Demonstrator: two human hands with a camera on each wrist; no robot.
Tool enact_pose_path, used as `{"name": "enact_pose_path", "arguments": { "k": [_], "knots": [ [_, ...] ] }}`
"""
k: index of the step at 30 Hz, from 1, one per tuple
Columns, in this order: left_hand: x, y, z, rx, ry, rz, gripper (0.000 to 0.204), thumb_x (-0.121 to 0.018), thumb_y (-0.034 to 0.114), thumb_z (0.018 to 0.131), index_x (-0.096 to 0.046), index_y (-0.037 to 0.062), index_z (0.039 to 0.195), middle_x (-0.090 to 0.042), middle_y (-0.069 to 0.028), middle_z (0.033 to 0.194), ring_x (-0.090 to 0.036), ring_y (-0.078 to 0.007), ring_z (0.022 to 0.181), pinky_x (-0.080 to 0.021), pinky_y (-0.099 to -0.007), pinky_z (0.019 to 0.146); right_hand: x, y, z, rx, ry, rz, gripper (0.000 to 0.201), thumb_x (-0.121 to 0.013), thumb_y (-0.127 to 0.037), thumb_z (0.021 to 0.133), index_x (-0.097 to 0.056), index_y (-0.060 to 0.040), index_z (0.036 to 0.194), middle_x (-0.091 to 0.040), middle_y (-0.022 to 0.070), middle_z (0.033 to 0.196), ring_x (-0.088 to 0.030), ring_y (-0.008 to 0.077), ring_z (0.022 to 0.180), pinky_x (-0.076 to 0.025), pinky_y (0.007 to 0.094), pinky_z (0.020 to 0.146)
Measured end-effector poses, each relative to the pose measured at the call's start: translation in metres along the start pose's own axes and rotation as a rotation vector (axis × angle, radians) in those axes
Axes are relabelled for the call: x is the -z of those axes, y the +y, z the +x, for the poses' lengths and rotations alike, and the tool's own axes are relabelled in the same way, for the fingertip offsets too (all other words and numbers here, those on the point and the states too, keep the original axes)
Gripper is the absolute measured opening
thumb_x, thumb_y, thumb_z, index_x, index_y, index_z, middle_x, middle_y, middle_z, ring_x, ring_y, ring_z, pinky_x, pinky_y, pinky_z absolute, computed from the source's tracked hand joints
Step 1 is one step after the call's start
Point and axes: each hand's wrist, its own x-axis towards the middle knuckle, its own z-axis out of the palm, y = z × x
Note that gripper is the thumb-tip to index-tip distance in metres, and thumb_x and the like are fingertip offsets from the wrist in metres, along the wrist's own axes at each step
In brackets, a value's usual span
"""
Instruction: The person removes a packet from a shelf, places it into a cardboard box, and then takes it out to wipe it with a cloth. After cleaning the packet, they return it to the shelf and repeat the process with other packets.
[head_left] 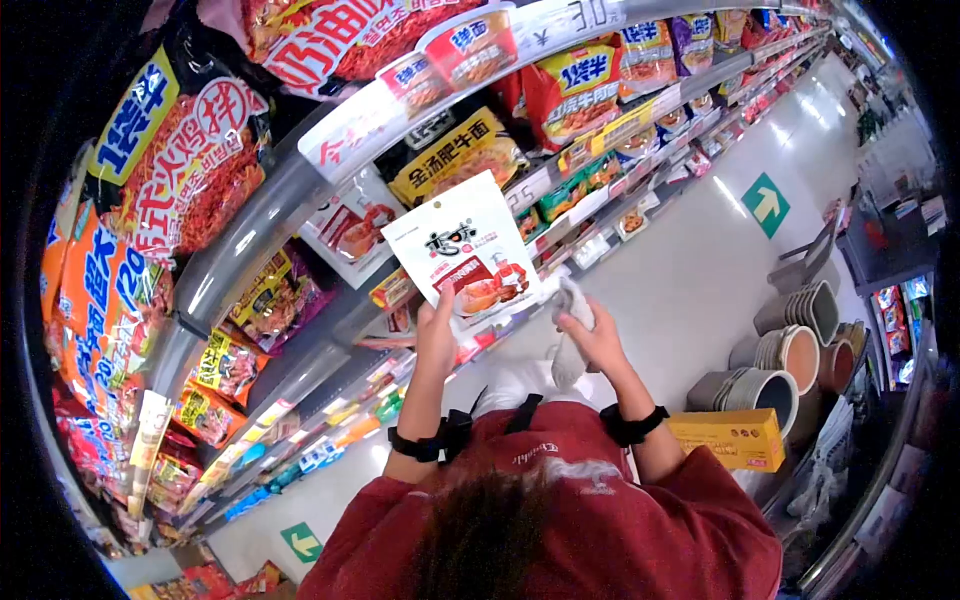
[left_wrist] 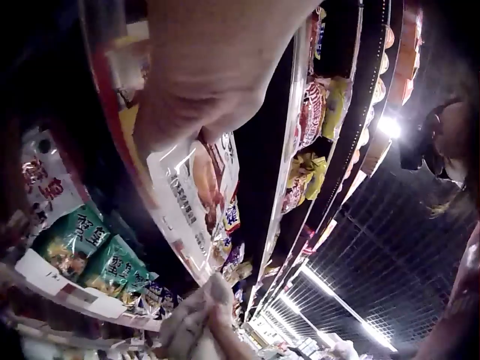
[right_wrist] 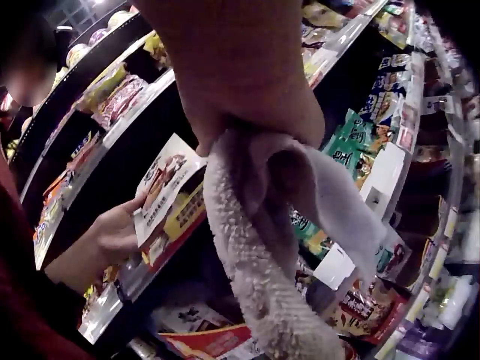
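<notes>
A white food pouch (head_left: 462,248) with dark lettering and a red cartoon chef faces up in front of the shelves. My left hand (head_left: 436,335) pinches its lower edge, thumb over the printed front. In the left wrist view the pouch (left_wrist: 191,199) extends below the hand. My right hand (head_left: 598,338) grips a pale, fuzzy towel (head_left: 570,358), which hangs down in loose folds. The right wrist view shows the towel (right_wrist: 244,247) draping from under the hand, and the pouch (right_wrist: 166,184) to its left in the other hand.
A similar white pouch (head_left: 352,228) stands on the shelf just left of the held one. Noodle packets (head_left: 175,160) fill the shelves on the left. Stacked buckets (head_left: 765,395) and a yellow box (head_left: 728,438) stand on the right. Green arrow signs (head_left: 766,205) mark the pale floor.
</notes>
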Motion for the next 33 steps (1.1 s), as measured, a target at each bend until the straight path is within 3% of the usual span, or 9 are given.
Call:
{"name": "enact_pose_path", "arguments": {
  "k": [4,6,9,14,16,17,22,25,33],
  "knots": [
    [-0.026,0.007,0.011,-0.043,-0.072,-0.092,0.039,-0.047,0.023,0.088,-0.042,-0.0045,0.115,-0.050,-0.0104,0.113,-0.048,-0.0169,0.103,-0.038,-0.0292,0.088,0.026,-0.023,0.014,0.116,0.224,0.098,0.056,-0.064,-0.031,0.072,-0.043,-0.0010,0.115,-0.054,0.0120,0.100,-0.051,0.0196,0.092,-0.039,0.0306,0.082],
    [-0.041,0.007,0.021,-0.065,-0.098,-0.142,0.039,-0.046,0.023,0.088,-0.041,-0.0039,0.116,-0.049,-0.0107,0.114,-0.049,-0.0179,0.103,-0.039,-0.0305,0.088,0.040,-0.042,0.029,0.104,0.183,0.097,0.064,-0.064,-0.033,0.071,-0.035,-0.0028,0.120,-0.046,0.0139,0.111,-0.045,0.0209,0.101,-0.036,0.0317,0.086],
    [-0.065,0.009,0.034,-0.049,-0.148,-0.188,0.041,-0.044,0.025,0.089,-0.038,-0.0034,0.118,-0.049,-0.0115,0.115,-0.049,-0.0191,0.104,-0.040,-0.0323,0.088,0.046,-0.086,0.045,0.365,0.095,0.124,0.065,-0.055,-0.018,0.069,-0.026,-0.0052,0.125,-0.036,0.0130,0.118,-0.037,0.0225,0.110,-0.032,0.0323,0.091],
    [-0.116,0.015,0.049,-0.080,-0.183,-0.295,0.044,-0.040,0.031,0.090,-0.035,0.0014,0.122,-0.044,-0.0117,0.121,-0.045,-0.0243,0.110,-0.037,-0.0384,0.093,0.051,-0.129,0.075,0.558,0.128,0.034,0.057,-0.049,-0.006,0.066,-0.033,-0.0006,0.120,-0.037,0.0134,0.116,-0.036,0.0249,0.110,-0.027,0.0319,0.095],
    [-0.130,0.011,0.055,-0.068,-0.271,-0.447,0.048,-0.032,0.037,0.091,-0.033,0.0020,0.124,-0.042,-0.0126,0.124,-0.043,-0.0256,0.113,-0.036,-0.0395,0.094,0.050,-0.132,0.083,0.642,0.200,-0.086,0.055,-0.052,-0.005,0.067,-0.035,-0.0013,0.120,-0.038,0.0149,0.116,-0.036,0.0264,0.109,-0.026,0.0339,0.095],
    [-0.147,0.030,0.040,0.090,-0.260,-0.477,0.052,-0.026,0.041,0.091,-0.030,0.0024,0.126,-0.039,-0.0133,0.126,-0.040,-0.0263,0.115,-0.034,-0.0403,0.096,0.051,-0.136,0.086,0.644,0.187,-0.097,0.055,-0.052,-0.005,0.067,-0.035,-0.0013,0.120,-0.038,0.0149,0.116,-0.036,0.0264,0.109,-0.026,0.0339,0.095],
    [-0.174,0.013,0.044,0.023,-0.292,-0.544,0.053,-0.024,0.041,0.091,-0.030,0.0026,0.127,-0.037,-0.0130,0.128,-0.038,-0.0244,0.117,-0.030,-0.0383,0.098,0.049,-0.130,0.088,0.750,0.336,-0.451,0.052,-0.052,-0.005,0.070,-0.035,-0.0024,0.120,-0.038,0.0171,0.116,-0.034,0.0316,0.109,-0.022,0.0382,0.095],
    [-0.177,-0.011,0.053,-0.020,-0.294,-0.545,0.049,-0.028,0.040,0.091,-0.036,0.0040,0.123,-0.042,-0.0091,0.123,-0.040,-0.0206,0.114,-0.027,-0.0339,0.098,0.047,-0.122,0.081,0.741,0.260,-0.479,0.055,-0.053,-0.004,0.065,-0.038,-0.0034,0.118,-0.041,0.0183,0.112,-0.036,0.0341,0.105,-0.026,0.0406,0.092],
    [-0.177,-0.021,0.045,0.138,-0.279,-0.615,0.052,-0.035,0.045,0.088,-0.040,0.0042,0.118,-0.049,-0.0099,0.114,-0.049,-0.0210,0.103,-0.039,-0.0331,0.088,0.061,-0.100,0.063,0.908,0.064,-0.677,0.050,-0.060,-0.010,0.056,-0.054,-0.0100,0.106,-0.051,0.0089,0.106,-0.044,0.0313,0.098,-0.036,0.0401,0.085]
  ]
}}
